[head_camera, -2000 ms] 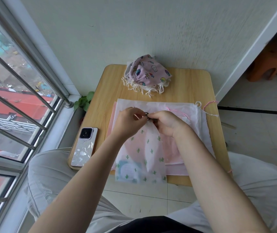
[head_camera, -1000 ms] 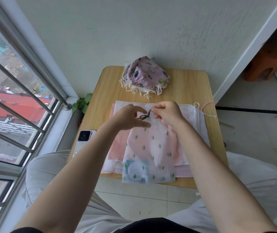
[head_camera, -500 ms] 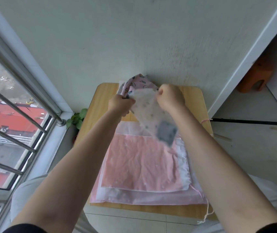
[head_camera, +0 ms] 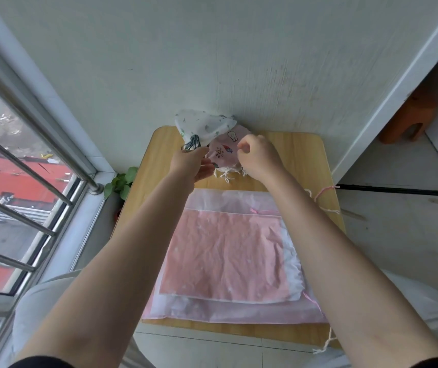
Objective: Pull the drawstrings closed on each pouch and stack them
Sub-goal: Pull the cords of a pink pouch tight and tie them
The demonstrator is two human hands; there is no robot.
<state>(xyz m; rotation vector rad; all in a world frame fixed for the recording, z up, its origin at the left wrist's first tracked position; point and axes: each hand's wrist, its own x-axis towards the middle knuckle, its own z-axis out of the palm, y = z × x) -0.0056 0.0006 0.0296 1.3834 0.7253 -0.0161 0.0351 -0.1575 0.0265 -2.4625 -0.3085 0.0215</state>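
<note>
now sheer cactus pouch [head_camera: 204, 125], crumpled pink pouch [head_camera: 225, 257]

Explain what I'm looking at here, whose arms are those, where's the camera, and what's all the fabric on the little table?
There is no machine here: a person wears a camera on the head, so it looks down along their own two arms. The left hand holds the dark drawstring end of a white pouch with small green prints, setting it on a pink cartoon-print pouch at the far edge of a small wooden table, by the wall. The right hand is curled beside that pile; whether it holds anything cannot be seen. Nearer the person lie flat pouches, a pink one on top of sheer white ones. A window is at the left.
</note>
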